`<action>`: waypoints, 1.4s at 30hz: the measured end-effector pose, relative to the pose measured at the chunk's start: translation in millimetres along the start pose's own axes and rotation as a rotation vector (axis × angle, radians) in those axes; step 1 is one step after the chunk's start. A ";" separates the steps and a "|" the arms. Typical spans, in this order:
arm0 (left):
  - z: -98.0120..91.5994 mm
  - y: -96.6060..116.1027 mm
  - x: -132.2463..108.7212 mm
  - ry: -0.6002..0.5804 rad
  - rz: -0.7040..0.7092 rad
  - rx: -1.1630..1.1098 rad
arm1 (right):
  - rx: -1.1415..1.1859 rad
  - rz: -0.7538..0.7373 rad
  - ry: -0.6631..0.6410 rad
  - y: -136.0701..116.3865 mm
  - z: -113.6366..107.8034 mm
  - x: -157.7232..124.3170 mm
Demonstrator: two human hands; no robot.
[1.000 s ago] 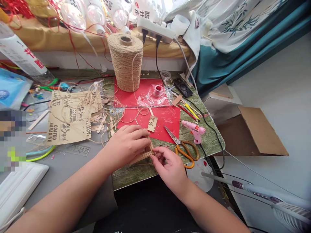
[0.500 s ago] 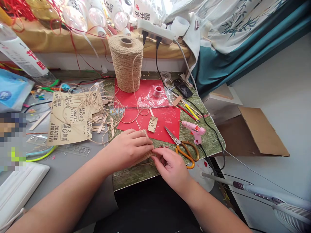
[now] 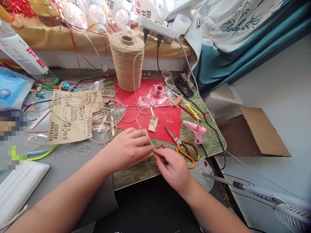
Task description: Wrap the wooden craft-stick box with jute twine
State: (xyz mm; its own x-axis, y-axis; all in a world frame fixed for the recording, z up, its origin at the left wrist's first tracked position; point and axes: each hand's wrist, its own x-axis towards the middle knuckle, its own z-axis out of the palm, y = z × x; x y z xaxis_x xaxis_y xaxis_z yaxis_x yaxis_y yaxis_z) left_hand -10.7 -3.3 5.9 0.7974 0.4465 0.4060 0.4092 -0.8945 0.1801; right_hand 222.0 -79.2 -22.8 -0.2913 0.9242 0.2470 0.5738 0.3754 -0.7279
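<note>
Over the front of the table, my left hand (image 3: pixel 131 144) lies closed across a flat piece wrapped in twine (image 3: pixel 146 158), which its fingers largely cover. At the piece's right edge, my right hand (image 3: pixel 173 165) is closed in a pinch with thumb and forefinger; what exactly sits between the tips is too small to tell. Just beyond the hands are a red sheet (image 3: pixel 171 118) and a small scrap of printed brown paper (image 3: pixel 153 124). Orange-handled scissors (image 3: pixel 181 143) lie right of my right hand, near a pink glue gun (image 3: pixel 196 128). A large twine spool (image 3: pixel 126 64) stands upright behind.
Loose twine tangles over brown "coated abrasive" paper (image 3: pixel 70 129) and wooden sticks (image 3: pixel 103 123) on the left. A black cable (image 3: pixel 211 127) runs from the power strip (image 3: pixel 157 29) down the right side. A cardboard box (image 3: pixel 264 129) stands beyond the table's right edge.
The fingertips of my right hand have shifted very slightly right along the wrapped piece's edge. My left hand keeps its hold, and the things on the table lie as before.
</note>
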 end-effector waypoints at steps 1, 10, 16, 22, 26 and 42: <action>-0.8 0.0 0.1 -0.001 0.008 0.000 | -0.007 -0.016 -0.001 0.2 -0.1 0.9; -4.9 0.8 1.9 -0.074 0.019 -0.007 | 0.113 0.081 0.096 -9.1 -9.5 -8.2; -5.7 0.8 1.3 -0.104 0.022 -0.020 | 0.727 0.456 0.228 -21.6 -13.1 -8.0; -6.1 3.3 2.2 -0.066 -0.024 -0.066 | 0.780 0.380 0.138 -31.8 -12.9 7.3; -4.9 5.2 1.0 -0.012 -0.077 -0.122 | 0.792 0.402 0.109 -39.9 -10.8 9.7; -14.7 -6.1 -1.2 0.331 -0.131 -0.413 | 0.573 0.265 0.272 -20.0 -15.0 0.3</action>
State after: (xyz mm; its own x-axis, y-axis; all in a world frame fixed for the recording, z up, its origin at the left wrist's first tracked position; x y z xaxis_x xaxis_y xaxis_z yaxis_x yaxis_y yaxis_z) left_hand -20.7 1.3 17.6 0.5415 0.5839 0.6049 0.2345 -0.7958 0.5583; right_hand 221.9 -85.4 1.4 0.0483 0.9926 0.1113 0.0816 0.1071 -0.9909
